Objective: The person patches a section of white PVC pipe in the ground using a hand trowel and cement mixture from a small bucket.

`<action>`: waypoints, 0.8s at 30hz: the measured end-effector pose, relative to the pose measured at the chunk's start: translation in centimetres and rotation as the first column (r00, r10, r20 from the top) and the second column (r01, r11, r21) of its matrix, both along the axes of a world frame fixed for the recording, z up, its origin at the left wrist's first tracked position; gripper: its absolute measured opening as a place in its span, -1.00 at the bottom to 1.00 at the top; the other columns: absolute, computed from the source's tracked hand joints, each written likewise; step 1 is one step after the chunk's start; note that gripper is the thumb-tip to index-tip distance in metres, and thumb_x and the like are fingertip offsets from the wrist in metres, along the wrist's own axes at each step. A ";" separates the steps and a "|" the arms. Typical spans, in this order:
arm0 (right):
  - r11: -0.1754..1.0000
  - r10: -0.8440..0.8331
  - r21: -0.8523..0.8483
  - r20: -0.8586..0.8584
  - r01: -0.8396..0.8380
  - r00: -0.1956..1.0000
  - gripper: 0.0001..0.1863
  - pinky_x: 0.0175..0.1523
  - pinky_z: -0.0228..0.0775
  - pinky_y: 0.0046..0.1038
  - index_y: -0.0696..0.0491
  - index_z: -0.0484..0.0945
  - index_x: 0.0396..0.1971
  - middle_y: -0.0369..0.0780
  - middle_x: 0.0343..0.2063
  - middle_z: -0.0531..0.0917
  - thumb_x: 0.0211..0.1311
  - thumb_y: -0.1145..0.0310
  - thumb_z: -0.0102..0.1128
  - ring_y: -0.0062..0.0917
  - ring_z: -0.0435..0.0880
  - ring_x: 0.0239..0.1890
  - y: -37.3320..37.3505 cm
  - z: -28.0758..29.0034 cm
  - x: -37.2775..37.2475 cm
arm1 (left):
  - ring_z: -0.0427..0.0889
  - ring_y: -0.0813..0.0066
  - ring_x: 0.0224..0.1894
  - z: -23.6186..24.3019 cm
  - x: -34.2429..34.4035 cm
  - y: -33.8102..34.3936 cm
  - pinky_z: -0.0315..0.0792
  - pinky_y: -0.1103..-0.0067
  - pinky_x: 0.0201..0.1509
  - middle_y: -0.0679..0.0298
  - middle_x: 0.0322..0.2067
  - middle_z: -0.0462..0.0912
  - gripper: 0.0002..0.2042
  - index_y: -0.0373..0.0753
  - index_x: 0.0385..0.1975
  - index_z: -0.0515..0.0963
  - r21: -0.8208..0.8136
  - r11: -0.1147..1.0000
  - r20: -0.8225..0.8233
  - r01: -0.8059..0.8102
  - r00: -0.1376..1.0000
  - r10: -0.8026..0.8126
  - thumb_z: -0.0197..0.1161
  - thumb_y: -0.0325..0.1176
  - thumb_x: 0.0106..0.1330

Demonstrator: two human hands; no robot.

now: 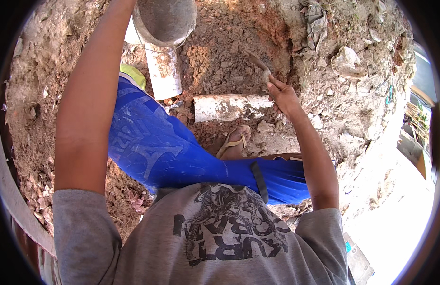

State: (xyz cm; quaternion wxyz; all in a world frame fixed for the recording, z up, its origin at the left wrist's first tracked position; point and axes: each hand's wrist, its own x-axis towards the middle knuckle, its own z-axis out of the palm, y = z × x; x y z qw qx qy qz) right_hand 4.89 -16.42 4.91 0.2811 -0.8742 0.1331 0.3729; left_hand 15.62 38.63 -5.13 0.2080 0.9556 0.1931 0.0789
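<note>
My right hand (285,98) is closed around the handle of a small trowel (258,62). The narrow blade points up and left over loose brown soil (220,71). Just below and left of that hand lies a soil-smeared white pipe (217,108), roughly crosswise. Reaching up past the top edge, my left forearm (94,80) takes the left hand out of the picture. Right beside this arm is a grey bucket (165,21), tilted so its inside shows, with a thin wire handle. Whether the left hand touches it is hidden. Under the bucket, another dirty white pipe (164,78) runs toward me.
My sandalled foot (235,141) rests near the crosswise pipe. A yellow-green thing (133,75) shows beside my blue-clad knee. Crumpled dark plastic (316,23) and a clear plastic scrap (348,62) lie on rough, stony ground to the right. A curved edge (20,194) borders the left side.
</note>
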 end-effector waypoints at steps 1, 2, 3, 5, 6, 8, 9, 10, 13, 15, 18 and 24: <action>0.985 0.109 -0.134 -0.009 -0.110 0.994 -0.44 -0.23 0.49 -0.33 -0.03 0.48 0.28 -0.28 -0.49 0.64 0.33 0.12 0.27 -0.51 0.60 -0.48 1.4 2.6 0.8 | 0.66 0.14 -0.26 0.2 -0.5 0.5 0.53 0.32 -0.18 0.09 -0.34 0.70 -0.79 -0.16 -0.24 0.64 -0.006 1.000 0.005 -0.013 1.000 0.014 0.10 -0.29 0.25; 0.985 0.098 -0.139 -0.005 -0.098 0.995 -0.44 -0.23 0.49 -0.33 -0.03 0.48 0.28 -0.28 -0.49 0.64 0.33 0.12 0.27 -0.51 0.60 -0.48 0.6 3.6 1.2 | 0.67 0.12 -0.25 0.4 -0.4 0.8 0.54 0.31 -0.17 0.08 -0.34 0.71 -0.79 -0.17 -0.24 0.64 -0.016 1.000 0.023 -0.014 1.000 0.014 0.11 -0.30 0.24; 0.949 0.293 -0.156 0.120 -0.273 0.949 -0.43 -0.14 0.49 -0.28 -0.01 0.46 0.29 -0.22 -0.39 0.69 0.32 0.14 0.26 -0.43 0.65 -0.36 -0.6 4.5 2.0 | 0.67 0.11 -0.23 0.4 -0.5 1.4 0.54 0.30 -0.16 0.06 -0.33 0.71 -0.78 -0.18 -0.24 0.64 -0.016 1.000 0.043 -0.015 0.999 0.016 0.13 -0.30 0.23; 0.880 0.471 -0.191 0.245 -0.434 0.848 -0.42 -0.04 0.49 -0.22 0.02 0.45 0.29 -0.16 -0.29 0.74 0.30 0.16 0.25 -0.35 0.71 -0.25 -1.2 5.9 3.1 | 0.68 0.09 -0.20 0.3 -0.8 2.8 0.55 0.29 -0.13 0.03 -0.31 0.71 -0.77 -0.21 -0.23 0.65 0.016 1.000 0.067 -0.006 0.998 0.005 0.15 -0.30 0.20; 0.910 0.393 -0.223 0.193 -0.350 0.899 -0.42 0.02 0.48 -0.20 0.06 0.45 0.28 -0.08 -0.19 0.73 0.31 0.15 0.21 -0.26 0.71 -0.13 -0.7 6.8 3.7 | 0.68 0.01 -0.15 0.6 -0.9 4.0 0.55 0.26 -0.10 -0.03 -0.30 0.71 -0.75 -0.25 -0.22 0.65 0.101 0.995 -0.013 0.000 1.000 0.001 0.19 -0.32 0.15; 0.927 0.265 -0.310 0.144 -0.211 0.954 -0.43 0.08 0.46 -0.18 0.09 0.45 0.26 0.01 -0.09 0.71 0.31 0.14 0.16 -0.18 0.70 -0.02 -2.4 6.9 3.7 | 0.64 0.10 -0.21 3.1 0.1 -2.0 0.51 0.29 -0.11 0.03 -0.31 0.69 -0.64 -0.26 -0.06 0.58 -0.147 0.989 -0.072 0.017 0.997 -0.028 0.17 -0.39 0.10; 0.946 0.145 -0.313 0.174 -0.084 0.974 -0.45 0.08 0.48 -0.18 0.15 0.46 0.21 0.07 -0.10 0.70 0.33 0.13 0.11 -0.13 0.69 0.00 -3.8 5.2 3.4 | 0.60 0.19 -0.26 5.3 0.0 -6.1 0.48 0.32 -0.12 0.08 -0.32 0.67 -0.50 -0.26 0.09 0.51 -0.372 0.928 -0.144 0.000 0.988 -0.058 0.16 -0.45 0.04; 0.936 0.174 -0.340 0.227 -0.089 0.958 -0.44 0.05 0.50 -0.14 0.19 0.42 0.21 0.11 -0.13 0.69 0.35 0.12 0.06 -0.08 0.69 -0.04 -2.7 2.9 2.8 | 0.61 0.20 -0.26 4.8 -0.2 -3.8 0.48 0.33 -0.11 0.07 -0.30 0.67 -0.45 -0.28 0.14 0.48 -0.399 0.915 -0.148 -0.052 0.989 -0.008 0.16 -0.47 0.03; 0.866 0.323 -0.480 0.325 -0.138 0.889 -0.43 -0.05 0.54 -0.01 0.26 0.32 0.20 0.17 -0.25 0.68 0.39 0.11 -0.02 0.06 0.71 -0.18 -0.8 -5.6 0.4 | 0.63 0.22 -0.23 3.1 0.3 -1.0 0.47 0.32 -0.09 0.00 -0.25 0.67 -0.36 -0.31 0.24 0.43 -0.357 0.927 -0.119 -0.119 0.990 0.081 0.15 -0.52 0.00; 0.836 0.336 -0.528 0.277 -0.150 0.900 -0.45 -0.03 0.53 0.01 0.28 0.36 0.12 0.19 -0.31 0.68 0.36 0.12 0.02 0.12 0.68 -0.20 -1.4 -9.8 -2.7 | 0.68 0.18 -0.17 4.3 0.9 -4.5 0.49 0.32 -0.07 -0.06 -0.21 0.69 -0.36 -0.33 0.24 0.41 -0.303 0.949 -0.182 -0.085 0.983 0.030 0.18 -0.50 0.00; 0.840 0.375 -0.485 0.196 -0.243 0.906 -0.53 -0.01 0.53 -0.02 0.27 0.40 0.00 0.16 -0.28 0.68 0.33 0.16 0.06 0.09 0.68 -0.16 2.8 -10.7 -3.6 | 0.69 0.20 -0.18 4.1 -0.2 -1.9 0.50 0.34 -0.09 -0.04 -0.22 0.70 -0.35 -0.35 0.24 0.41 -0.169 0.980 -0.150 -0.103 0.986 0.078 0.20 -0.49 0.00; 0.867 0.361 -0.461 0.325 -0.187 0.874 -0.61 -0.01 0.54 -0.05 0.24 0.41 -0.10 0.15 -0.26 0.67 0.26 0.23 0.14 0.06 0.69 -0.16 5.3 -5.5 -1.9 | 0.61 0.33 -0.32 5.5 -1.3 -1.8 0.46 0.39 -0.18 0.08 -0.33 0.67 -0.36 -0.36 0.21 0.45 -0.381 0.912 -0.140 -0.149 0.985 0.102 0.17 -0.53 -0.04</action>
